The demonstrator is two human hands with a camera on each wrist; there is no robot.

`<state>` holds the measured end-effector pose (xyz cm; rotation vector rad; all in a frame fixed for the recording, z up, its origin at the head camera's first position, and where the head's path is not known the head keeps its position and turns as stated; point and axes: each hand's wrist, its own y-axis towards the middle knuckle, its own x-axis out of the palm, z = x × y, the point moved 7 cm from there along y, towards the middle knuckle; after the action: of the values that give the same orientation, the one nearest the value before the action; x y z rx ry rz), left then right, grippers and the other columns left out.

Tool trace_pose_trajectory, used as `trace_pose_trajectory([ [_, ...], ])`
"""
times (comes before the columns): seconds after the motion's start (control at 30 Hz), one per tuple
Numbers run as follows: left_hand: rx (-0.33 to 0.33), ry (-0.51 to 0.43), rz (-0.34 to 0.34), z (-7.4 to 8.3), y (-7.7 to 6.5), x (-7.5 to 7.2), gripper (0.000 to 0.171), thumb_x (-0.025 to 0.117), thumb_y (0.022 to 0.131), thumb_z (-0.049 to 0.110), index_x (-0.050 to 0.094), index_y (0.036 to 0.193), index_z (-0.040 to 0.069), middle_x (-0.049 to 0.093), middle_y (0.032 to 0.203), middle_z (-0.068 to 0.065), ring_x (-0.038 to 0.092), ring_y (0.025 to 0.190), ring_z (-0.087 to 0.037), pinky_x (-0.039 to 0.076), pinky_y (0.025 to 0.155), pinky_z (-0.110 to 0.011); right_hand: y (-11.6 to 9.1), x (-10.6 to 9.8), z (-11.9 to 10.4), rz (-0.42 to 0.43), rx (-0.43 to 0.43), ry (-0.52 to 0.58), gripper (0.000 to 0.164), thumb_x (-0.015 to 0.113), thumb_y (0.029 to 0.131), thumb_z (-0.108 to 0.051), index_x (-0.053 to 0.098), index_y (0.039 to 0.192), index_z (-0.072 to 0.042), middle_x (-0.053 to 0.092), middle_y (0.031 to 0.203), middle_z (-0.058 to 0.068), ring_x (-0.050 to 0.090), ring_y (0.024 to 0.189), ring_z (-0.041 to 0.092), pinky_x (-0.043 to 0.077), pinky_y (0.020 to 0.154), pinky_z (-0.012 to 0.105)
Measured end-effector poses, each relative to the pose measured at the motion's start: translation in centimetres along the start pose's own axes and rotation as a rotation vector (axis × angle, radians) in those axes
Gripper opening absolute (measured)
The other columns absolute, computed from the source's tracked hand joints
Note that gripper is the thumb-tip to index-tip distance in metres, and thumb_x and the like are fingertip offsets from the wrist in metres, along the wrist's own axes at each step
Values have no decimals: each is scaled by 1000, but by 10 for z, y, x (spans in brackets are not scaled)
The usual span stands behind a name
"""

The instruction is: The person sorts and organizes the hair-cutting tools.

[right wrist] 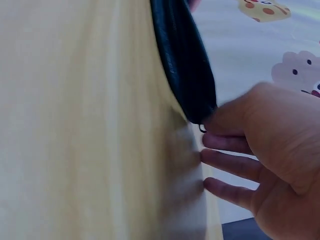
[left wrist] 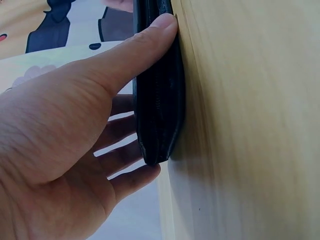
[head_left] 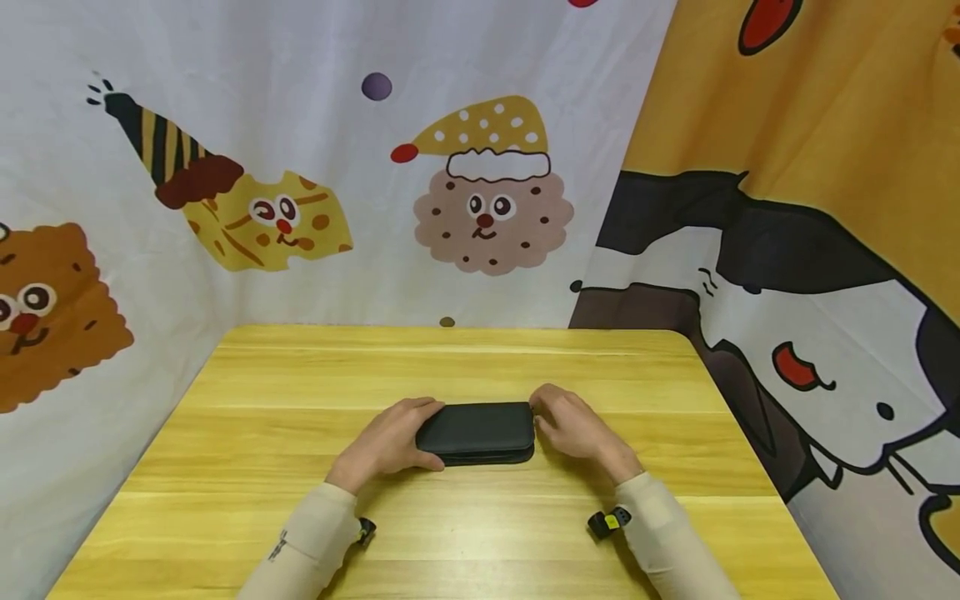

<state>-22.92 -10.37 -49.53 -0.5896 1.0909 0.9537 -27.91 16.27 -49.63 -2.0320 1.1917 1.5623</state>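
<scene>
A black zippered wallet (head_left: 480, 428) lies flat near the middle of the table, its zip edge facing the person. My left hand (head_left: 395, 433) grips the left end, with the thumb (left wrist: 161, 30) on the near zip edge and the fingers spread around the far side. At the right end is my right hand (head_left: 573, 423), thumb and index finger pinched together at the corner. A small metal zipper pull (right wrist: 202, 128) shows partly beside those fingertips; the rest is hidden by them. The right hand's other fingers extend toward the tabletop.
The wood-grain table (head_left: 465, 533) extends around both arms. Behind it hangs a white curtain (head_left: 315, 108) with cartoon prints, and at the right an orange part (head_left: 825, 125) with a cartoon animal. Dark camera mounts (head_left: 609, 522) sit on both wrists.
</scene>
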Motion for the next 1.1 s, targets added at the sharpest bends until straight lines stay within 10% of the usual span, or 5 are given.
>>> trace_pose_trajectory([
  [0.57, 8, 1, 14, 2, 1, -3, 100, 88, 73, 53, 53, 152, 4, 53, 150, -17, 50, 133, -33, 47, 107, -51, 5, 0, -10, 176, -105, -27, 20, 70, 90, 8, 75, 104, -4, 74, 100, 7, 68, 92, 17, 62, 77, 35],
  [1.1, -3, -3, 19, -2, -1, 0, 99, 88, 73, 55, 54, 151, 6, 54, 148, -15, 51, 132, -33, 48, 106, -51, 6, -1, -7, 164, -43, -79, 16, 70, 81, 9, 76, 91, -2, 72, 85, 6, 66, 78, 15, 61, 67, 31],
])
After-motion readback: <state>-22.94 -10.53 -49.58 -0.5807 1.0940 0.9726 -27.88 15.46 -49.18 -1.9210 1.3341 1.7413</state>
